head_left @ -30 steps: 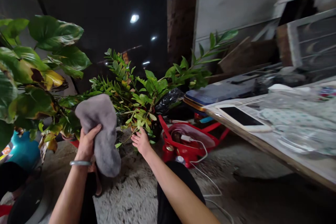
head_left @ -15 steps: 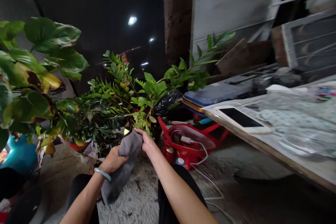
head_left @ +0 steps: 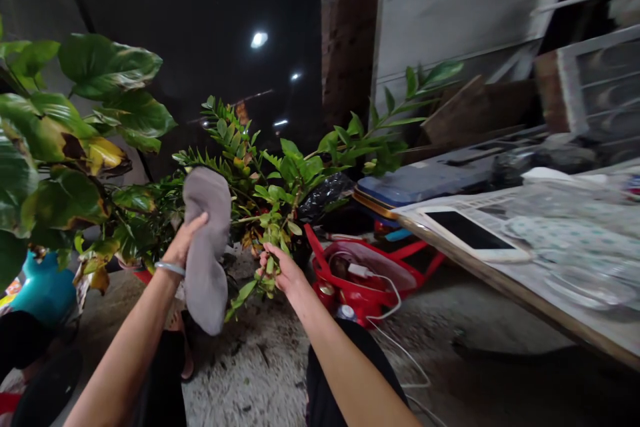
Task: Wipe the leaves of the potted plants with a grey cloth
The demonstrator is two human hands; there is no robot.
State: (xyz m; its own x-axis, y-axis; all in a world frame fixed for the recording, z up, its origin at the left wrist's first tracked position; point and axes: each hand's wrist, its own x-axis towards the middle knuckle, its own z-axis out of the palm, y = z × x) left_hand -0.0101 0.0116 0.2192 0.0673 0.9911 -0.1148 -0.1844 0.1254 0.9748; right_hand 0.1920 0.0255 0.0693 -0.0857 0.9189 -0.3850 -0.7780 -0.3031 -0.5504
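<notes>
A soft grey piece of fuzzy cloth, long, rounded at both ends and narrower at its middle, is hanging nearly upright left of centre in the frame. The left hand is gripping it by its left edge, the thumb pressing across the front and the fingers going out of sight behind. A pale, smooth ring bracelet is circling that wrist. Just right of the cloth, near the centre, the right hand is curling its fingers around a thin green leafy stem, whose leaves are poking out below and left of the fist.

Behind both hands, a bushy green plant with pointed leaves is spreading across the middle of the frame. A red open-topped bag with long straps is sitting right of the right hand, a white plug and cable showing in it. Further right, a white rectangular tablet with a black screen is lying on a wooden-edged table. Broad, partly yellowed leaves are filling the upper left, and a bright turquoise vessel is standing beneath them.
</notes>
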